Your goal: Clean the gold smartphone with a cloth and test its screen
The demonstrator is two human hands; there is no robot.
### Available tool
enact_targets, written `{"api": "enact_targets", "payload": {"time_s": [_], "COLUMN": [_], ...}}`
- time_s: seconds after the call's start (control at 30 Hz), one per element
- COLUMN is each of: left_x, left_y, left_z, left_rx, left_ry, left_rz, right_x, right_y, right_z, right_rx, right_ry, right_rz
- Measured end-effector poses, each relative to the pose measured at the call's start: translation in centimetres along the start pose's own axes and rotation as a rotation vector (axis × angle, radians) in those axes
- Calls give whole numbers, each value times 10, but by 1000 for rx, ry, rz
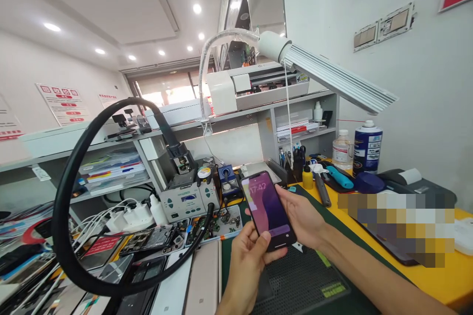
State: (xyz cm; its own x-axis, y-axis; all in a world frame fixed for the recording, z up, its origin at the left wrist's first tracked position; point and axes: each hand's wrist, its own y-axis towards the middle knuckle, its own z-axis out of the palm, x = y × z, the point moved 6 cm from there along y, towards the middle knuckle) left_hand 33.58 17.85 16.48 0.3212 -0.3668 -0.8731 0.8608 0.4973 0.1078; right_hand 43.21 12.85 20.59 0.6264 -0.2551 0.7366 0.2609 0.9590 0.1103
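A slim black smartphone with a glowing purple and pink screen is held up just below the middle of the frame, tilted, its lit face showing the time 17:42. Both hands grip it: the left hand pinches the lower left corner, its thumb resting on the front near the bottom of the screen, while the right hand clasps the right edge, part of it hidden behind the phone. Beneath them, at the bottom of the frame, a dark perforated rectangular pad with yellow-green marks lies on a dark green mat, which covers part of the yellow counter. Left of the left hand, a gold phone back lies beside a white one, and a thick black hose loops over the left side of the frame. Behind these, left of centre, stands a grey box-shaped station with dials and a small display, near a shallow tray of green circuit boards. Towards the right, a blue and white aerosol can stands beside a clear plastic bottle, under a white ribbed lamp head
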Motion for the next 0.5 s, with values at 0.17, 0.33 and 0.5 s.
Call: {"api": "enact_targets", "payload": {"time_s": [0.17, 0.33, 0.5], "left_x": [-8, -9, -9], "left_y": [0, 0, 0], "left_z": [0, 2, 4], "left_rx": [5, 32, 69], "left_ry": [-125, -108, -95], "left_rz": [-2, 0, 3], "right_x": [-9, -10, -11], "right_y": [0, 0, 1], "right_z": [8, 7, 6], "right_rx": [55, 18, -30], "right_ry": [114, 153, 119], "right_rz": [59, 27, 9]}}
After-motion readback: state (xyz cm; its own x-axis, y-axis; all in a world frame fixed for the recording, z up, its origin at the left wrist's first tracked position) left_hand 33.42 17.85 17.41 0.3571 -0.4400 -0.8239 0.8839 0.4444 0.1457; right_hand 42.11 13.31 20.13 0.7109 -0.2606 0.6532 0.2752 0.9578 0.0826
